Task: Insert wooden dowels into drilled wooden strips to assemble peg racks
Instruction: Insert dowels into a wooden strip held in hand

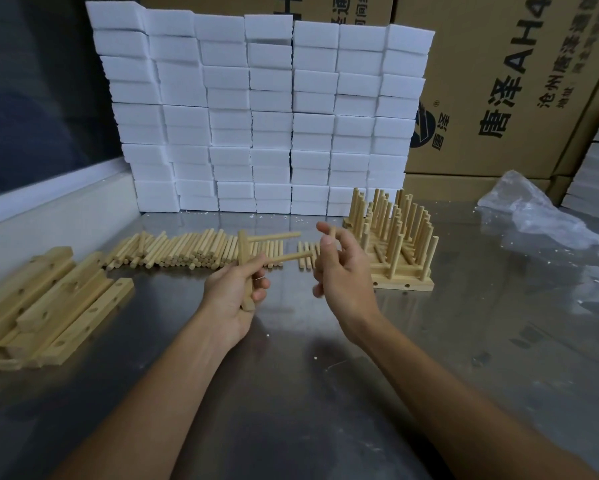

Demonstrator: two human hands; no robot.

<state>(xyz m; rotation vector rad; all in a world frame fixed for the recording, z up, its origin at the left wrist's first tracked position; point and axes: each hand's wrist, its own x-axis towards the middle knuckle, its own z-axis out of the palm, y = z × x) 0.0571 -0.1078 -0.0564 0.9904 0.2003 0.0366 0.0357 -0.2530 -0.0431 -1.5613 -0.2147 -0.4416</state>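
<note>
Strip in my left hand, one dowel pinched in my right.

My left hand (234, 289) fingers wrap a wooden strip (245, 271) held upright, two dowels (284, 247) already seated and pointing right. My right hand (339, 268) pinches a single dowel (332, 233) between thumb and fingertips, just beside the strip. Behind lie loose dowels (187, 252), spare strips (48, 306) far left, finished racks (391, 237) right, all on the metal table (308, 393).
</note>
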